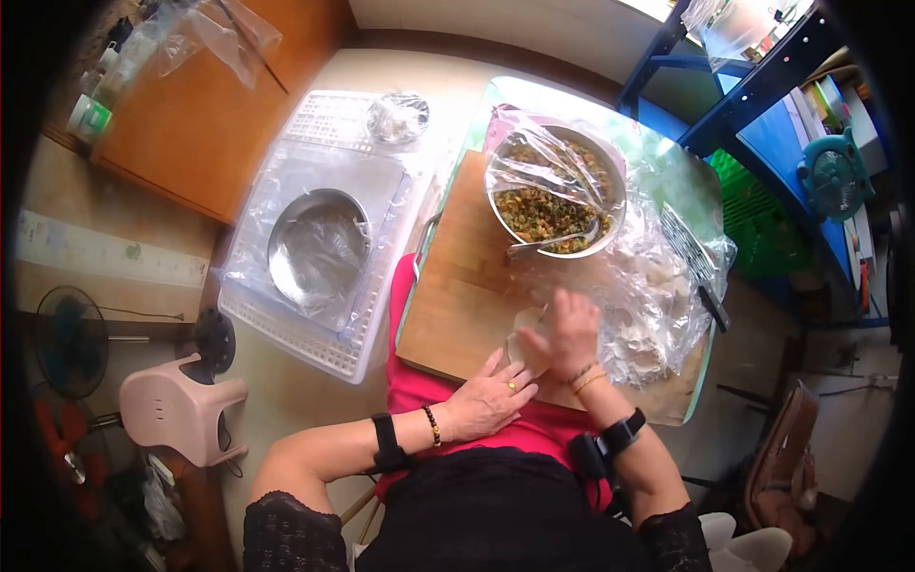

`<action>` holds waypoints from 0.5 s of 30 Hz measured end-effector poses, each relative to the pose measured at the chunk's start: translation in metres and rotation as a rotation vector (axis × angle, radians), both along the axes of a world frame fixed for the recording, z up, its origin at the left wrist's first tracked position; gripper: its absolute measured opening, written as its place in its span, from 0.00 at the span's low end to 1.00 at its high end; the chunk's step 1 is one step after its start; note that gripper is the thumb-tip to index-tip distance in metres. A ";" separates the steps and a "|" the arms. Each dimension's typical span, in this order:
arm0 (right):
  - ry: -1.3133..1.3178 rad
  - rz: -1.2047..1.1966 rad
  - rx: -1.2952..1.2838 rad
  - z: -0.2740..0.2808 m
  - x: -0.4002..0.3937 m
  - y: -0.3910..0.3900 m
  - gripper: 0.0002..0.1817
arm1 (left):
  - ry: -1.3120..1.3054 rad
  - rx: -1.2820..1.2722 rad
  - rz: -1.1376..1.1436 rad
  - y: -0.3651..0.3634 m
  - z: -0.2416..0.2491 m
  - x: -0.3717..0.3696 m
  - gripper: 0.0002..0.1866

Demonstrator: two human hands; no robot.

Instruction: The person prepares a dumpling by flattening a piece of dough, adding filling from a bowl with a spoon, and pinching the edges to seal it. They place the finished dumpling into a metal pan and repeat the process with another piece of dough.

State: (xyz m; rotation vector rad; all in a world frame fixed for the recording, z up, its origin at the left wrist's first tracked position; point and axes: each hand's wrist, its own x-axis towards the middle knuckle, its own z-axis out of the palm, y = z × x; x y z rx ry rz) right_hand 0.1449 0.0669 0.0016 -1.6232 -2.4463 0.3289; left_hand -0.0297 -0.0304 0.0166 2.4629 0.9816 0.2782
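On the wooden board [453,296] lies a pale, thin piece of dough [524,345], partly covered by my hands. My left hand [486,402] rests at the board's near edge with its fingers spread, fingertips beside the dough. Over the dough's right side is my right hand [570,336], slightly blurred; what its fingers hold, if anything, is hidden. Beyond my hands stands a bowl of chopped filling [543,214], partly covered with clear plastic, with a metal utensil in it. Plastic film [639,315] with pale floury pieces lies to the right of the board.
Left of the board, a metal bowl [317,250] sits on a plastic-covered white rack [286,338]. A slotted utensil with a black handle [712,309] lies at the table's right side. A pink stool [172,405] stands at the lower left, a green crate [753,214] at the right.
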 end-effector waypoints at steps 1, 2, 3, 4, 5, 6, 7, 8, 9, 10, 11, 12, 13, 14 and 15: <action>0.004 0.002 0.011 -0.001 0.003 0.012 0.42 | -0.028 0.049 0.026 0.003 0.002 0.000 0.23; 0.099 -0.052 0.004 -0.008 0.009 0.023 0.43 | -0.024 0.090 0.017 0.002 -0.005 0.001 0.25; 0.193 -0.103 -0.007 -0.014 0.016 0.030 0.44 | -0.024 0.097 0.024 0.002 -0.005 0.002 0.25; 0.191 -0.096 -0.004 -0.017 0.023 0.033 0.44 | -0.063 0.065 0.038 0.002 -0.005 0.002 0.26; 0.266 -0.134 -0.007 -0.020 0.029 0.035 0.44 | -0.103 0.030 0.051 0.001 -0.005 0.002 0.26; 0.341 -0.173 -0.011 -0.019 0.030 0.035 0.44 | -0.105 0.029 0.056 0.001 -0.004 0.001 0.26; 0.339 -0.171 -0.014 -0.019 0.029 0.031 0.44 | -0.149 0.057 0.106 0.002 -0.001 0.000 0.27; 0.287 -0.097 0.067 -0.018 0.029 0.022 0.43 | -0.193 0.085 0.153 0.002 0.001 0.000 0.28; 0.234 -0.025 0.147 -0.013 0.026 0.013 0.42 | -0.196 0.082 0.150 0.002 0.001 0.000 0.28; 0.204 0.028 0.124 0.003 0.017 0.001 0.41 | -0.121 0.086 0.155 0.001 0.001 0.000 0.28; 0.203 0.025 0.121 0.002 0.007 -0.009 0.41 | -0.043 0.090 0.161 0.001 0.000 -0.001 0.29; 0.138 0.120 0.159 -0.001 -0.002 -0.019 0.41 | -0.042 0.085 0.159 0.001 0.000 -0.003 0.29; 0.075 0.214 0.194 -0.003 -0.006 -0.024 0.42 | -0.019 0.085 0.156 0.001 -0.001 -0.004 0.29; 0.060 0.200 0.243 -0.003 -0.008 -0.020 0.41 | 0.004 0.084 0.153 0.000 -0.001 -0.005 0.30; 0.064 0.203 0.243 -0.004 -0.009 -0.007 0.41 | 0.007 0.084 0.156 0.003 -0.001 -0.006 0.30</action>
